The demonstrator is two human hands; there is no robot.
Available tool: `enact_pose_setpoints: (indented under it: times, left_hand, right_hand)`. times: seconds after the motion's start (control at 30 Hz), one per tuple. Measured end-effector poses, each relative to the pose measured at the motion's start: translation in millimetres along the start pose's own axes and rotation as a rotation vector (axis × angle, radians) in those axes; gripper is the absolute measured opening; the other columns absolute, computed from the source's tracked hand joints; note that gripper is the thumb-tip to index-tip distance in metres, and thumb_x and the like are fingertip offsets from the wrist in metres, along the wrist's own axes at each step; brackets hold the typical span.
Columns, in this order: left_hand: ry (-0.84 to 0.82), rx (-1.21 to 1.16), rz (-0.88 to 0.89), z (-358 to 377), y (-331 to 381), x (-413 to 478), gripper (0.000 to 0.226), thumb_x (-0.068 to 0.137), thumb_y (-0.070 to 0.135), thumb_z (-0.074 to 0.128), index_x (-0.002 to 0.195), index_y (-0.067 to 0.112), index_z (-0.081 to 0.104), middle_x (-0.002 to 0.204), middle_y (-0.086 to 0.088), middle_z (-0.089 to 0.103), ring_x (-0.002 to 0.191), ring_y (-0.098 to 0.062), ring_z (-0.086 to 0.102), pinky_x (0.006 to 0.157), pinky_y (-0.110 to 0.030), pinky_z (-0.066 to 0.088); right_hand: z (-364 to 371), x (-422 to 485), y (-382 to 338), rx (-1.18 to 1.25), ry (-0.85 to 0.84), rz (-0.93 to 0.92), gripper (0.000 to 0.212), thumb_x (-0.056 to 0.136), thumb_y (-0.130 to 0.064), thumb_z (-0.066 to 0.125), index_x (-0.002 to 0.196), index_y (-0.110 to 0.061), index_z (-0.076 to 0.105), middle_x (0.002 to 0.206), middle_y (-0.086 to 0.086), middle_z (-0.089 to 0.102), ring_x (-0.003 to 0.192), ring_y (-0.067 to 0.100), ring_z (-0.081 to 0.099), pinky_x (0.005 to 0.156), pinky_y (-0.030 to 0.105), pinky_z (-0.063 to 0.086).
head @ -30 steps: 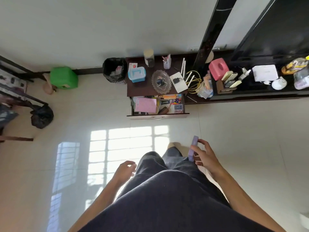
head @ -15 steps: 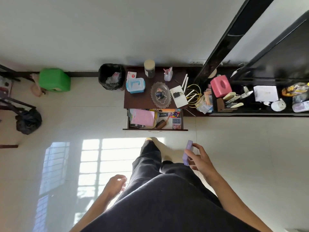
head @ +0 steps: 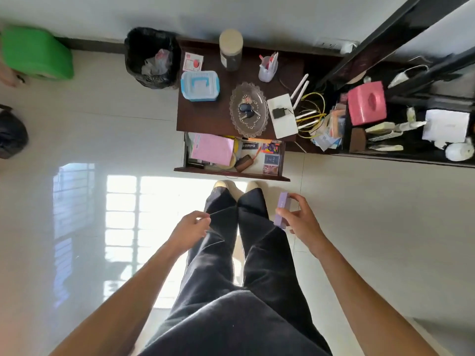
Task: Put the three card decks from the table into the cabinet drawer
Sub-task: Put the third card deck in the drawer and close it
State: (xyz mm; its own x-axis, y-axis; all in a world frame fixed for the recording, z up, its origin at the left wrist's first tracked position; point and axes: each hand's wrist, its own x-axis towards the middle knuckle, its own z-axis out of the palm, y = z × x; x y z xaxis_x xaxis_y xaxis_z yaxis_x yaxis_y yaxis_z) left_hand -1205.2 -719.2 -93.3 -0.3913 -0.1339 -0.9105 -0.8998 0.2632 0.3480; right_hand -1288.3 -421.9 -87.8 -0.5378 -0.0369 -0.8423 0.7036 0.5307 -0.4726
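Note:
My right hand (head: pixel 300 219) grips a purple card deck (head: pixel 281 209), held upright just in front of the open cabinet drawer (head: pixel 231 173). Two card decks lie at the right end of the drawer: a dark blue one (head: pixel 272 159) and one (head: pixel 270 169) just in front of it. My left hand (head: pixel 191 228) hangs loosely curled and holds nothing, beside my left thigh. My feet stand right at the drawer's front edge.
The drawer also holds a pink notepad (head: pixel 212 149), a brown pouch (head: pixel 243 163) and small boxes. On the cabinet top sit a glass dish with keys (head: pixel 248 109), a blue-lidded box (head: pixel 200 85), a jar (head: pixel 230 48) and a router (head: pixel 282 115). A black bin (head: pixel 151 57) stands left.
I have walked up to the cabinet; the drawer is now directly below me. The purple deck stays in my right hand, and my left hand has risen a little.

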Motion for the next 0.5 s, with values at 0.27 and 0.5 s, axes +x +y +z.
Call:
enact_pose_setpoints:
  times: [0.27,0.5]
  left_hand:
    - [-0.019,-0.057,-0.165,60.2,-31.8,145.3,0.013,0.091,0.026,0.054,0.095,0.023,0.065,0.082,-0.002,0.069,0.073,-0.017,0.063,0.066,-0.029,0.052]
    - [-0.061,-0.512,-0.235,70.8,-21.3,284.5,0.014,0.099,0.004,0.044,0.098,0.002,0.058,0.079,-0.014,0.056,0.058,-0.02,0.056,0.051,-0.022,0.045]
  right_hand:
    - [-0.9,194.0,37.6,-0.165,-0.039,0.04,0.053,0.09,-0.033,0.072,0.133,-0.039,0.042,0.135,0.002,0.058,0.105,0.018,0.064,0.064,0.019,0.051]
    - [21.3,339.4,71.9,-0.285,-0.044,-0.081,0.056,0.082,-0.038,0.078,0.128,-0.045,0.048,0.122,-0.006,0.062,0.098,0.009,0.064,0.066,0.017,0.047]
